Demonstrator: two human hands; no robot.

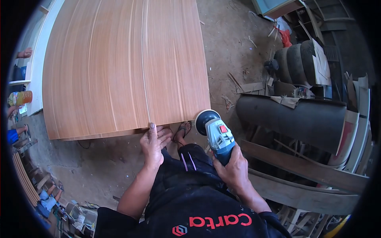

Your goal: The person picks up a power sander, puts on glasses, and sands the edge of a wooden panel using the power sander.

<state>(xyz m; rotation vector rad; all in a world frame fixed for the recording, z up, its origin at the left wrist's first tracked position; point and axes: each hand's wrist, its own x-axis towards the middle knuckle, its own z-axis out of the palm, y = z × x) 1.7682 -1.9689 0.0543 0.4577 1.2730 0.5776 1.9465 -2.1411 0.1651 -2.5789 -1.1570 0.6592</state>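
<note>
My right hand (233, 168) is wrapped round the body of a grey and blue angle grinder (220, 137) with a red switch. Its round backing pad (206, 121) is at the near right corner of a large wood-grain panel (107, 67); whether the pad touches the wood, I cannot tell. A pale seam (145, 79) runs lengthwise along the panel. At the near end of that seam, the thumb of my left hand (154, 144) rests on the edge, the other fingers stretched out to the right just below it.
Metal drums (293, 63) and a big dark cylinder (293, 119) lie on the right, beside long boards (301, 164). Wood scraps litter the floor (226, 51). Other people's limbs show at the left, near a bottle of orange liquid (20, 97).
</note>
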